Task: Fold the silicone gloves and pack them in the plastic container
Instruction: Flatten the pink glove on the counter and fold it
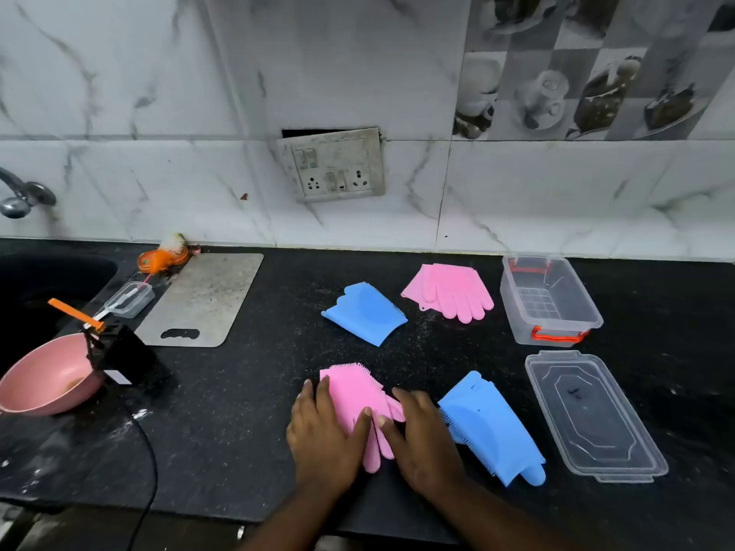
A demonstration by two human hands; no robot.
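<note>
A pink silicone glove [354,395] lies near the counter's front edge, bristles at its far end. My left hand [324,435] and my right hand [417,435] both press flat on it, fingers spread, thumbs nearly touching. Right beside it lies a blue glove [491,425], folded over with bristles showing. Farther back sit a folded blue glove [366,312] and an unfolded pink glove [451,290]. The clear plastic container [513,308] with orange clips stands empty at the back right. Its clear lid [592,415] lies flat in front of it.
On the black counter [246,411], a grey cutting board [207,298] lies at the back left. A pink bowl [43,379], a black device with a cable [123,357], a small clear box [131,298] and the sink [47,280] crowd the left side.
</note>
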